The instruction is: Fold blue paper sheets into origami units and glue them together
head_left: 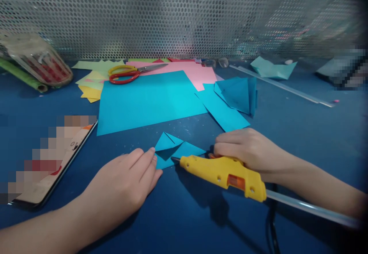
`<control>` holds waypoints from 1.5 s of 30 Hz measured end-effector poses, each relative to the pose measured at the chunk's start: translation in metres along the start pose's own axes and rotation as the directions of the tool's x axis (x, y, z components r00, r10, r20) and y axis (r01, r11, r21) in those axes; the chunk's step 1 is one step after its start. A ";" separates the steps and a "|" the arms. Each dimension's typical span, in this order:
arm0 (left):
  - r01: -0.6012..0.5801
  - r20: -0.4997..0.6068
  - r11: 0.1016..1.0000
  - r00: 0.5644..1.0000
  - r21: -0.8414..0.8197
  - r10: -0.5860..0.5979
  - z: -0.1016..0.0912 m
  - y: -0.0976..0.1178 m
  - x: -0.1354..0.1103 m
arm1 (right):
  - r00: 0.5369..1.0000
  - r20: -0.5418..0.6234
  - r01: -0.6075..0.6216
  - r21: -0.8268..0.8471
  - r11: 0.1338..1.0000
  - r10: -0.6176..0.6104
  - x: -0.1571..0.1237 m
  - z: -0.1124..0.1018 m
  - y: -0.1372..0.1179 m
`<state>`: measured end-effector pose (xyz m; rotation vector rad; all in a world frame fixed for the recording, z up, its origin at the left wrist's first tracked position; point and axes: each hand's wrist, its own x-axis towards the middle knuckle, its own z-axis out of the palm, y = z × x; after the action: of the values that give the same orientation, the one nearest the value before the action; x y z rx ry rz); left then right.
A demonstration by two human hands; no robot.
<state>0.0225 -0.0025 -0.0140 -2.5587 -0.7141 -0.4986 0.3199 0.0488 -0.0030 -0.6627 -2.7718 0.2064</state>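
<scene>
My right hand (250, 150) is wrapped round the grip of a yellow glue gun (227, 172). The gun lies almost level, and its nozzle tip touches a small folded piece of blue paper (172, 150) on the blue table. A clear glue stick (310, 209) sticks out of the back of the gun. Fingers together and flat, my left hand (126, 183) presses its fingertips on the left edge of the folded paper.
A large blue sheet (146, 101), more folded blue pieces (235, 98), pink and yellow paper and red-and-yellow scissors (128, 73) lie behind. A phone (54, 162) rests at the left, a clear ruler (281, 86) at the right. A perforated metal wall (184, 16) closes the back.
</scene>
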 end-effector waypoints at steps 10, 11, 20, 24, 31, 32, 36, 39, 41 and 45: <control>-0.006 0.004 1.000 1.000 0.020 0.006 0.005 0.000 -0.002 | 0.999 -0.031 -0.035 0.007 0.999 0.035 -0.004 0.012 0.001; -0.005 0.006 1.000 1.000 0.019 0.005 0.005 0.000 -0.001 | 0.998 -0.036 -0.043 0.005 0.999 0.044 -0.003 0.014 0.000; -0.042 0.026 0.999 0.999 0.010 0.042 -0.003 -0.002 -0.001 | 0.992 -0.046 -0.120 -0.022 0.992 0.119 0.009 0.023 -0.015; -0.033 0.030 0.999 0.999 0.014 0.032 -0.001 -0.002 -0.003 | 0.986 0.009 -0.164 0.030 0.986 0.164 0.007 0.025 -0.012; -0.022 0.022 1.000 1.000 0.015 0.021 0.002 0.001 -0.003 | 0.973 0.121 -0.204 0.061 0.977 0.196 0.003 0.013 -0.010; -0.022 0.023 1.000 1.000 0.014 0.022 0.002 0.001 -0.003 | 0.974 0.127 -0.197 0.064 0.978 0.188 0.002 0.012 -0.009; -0.024 0.021 1.000 0.999 0.017 0.023 0.001 0.000 -0.003 | 0.983 0.098 -0.164 0.089 0.982 0.155 -0.003 0.012 -0.007; -0.028 0.025 0.999 0.999 0.018 0.028 0.001 0.000 -0.003 | 0.983 0.111 -0.152 0.081 0.985 0.143 -0.006 0.012 -0.004; -0.027 0.023 0.999 0.999 0.020 0.027 0.002 0.000 -0.003 | 0.985 0.111 -0.143 0.080 0.986 0.134 -0.007 0.012 -0.003; -0.020 0.021 1.000 1.000 0.019 0.019 0.001 0.001 -0.004 | 0.989 0.079 -0.131 0.087 0.988 0.124 -0.008 0.013 0.000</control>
<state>0.0205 -0.0039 -0.0171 -2.5539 -0.6969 -0.4574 0.3229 0.0443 -0.0177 -0.8250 -2.7709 0.3905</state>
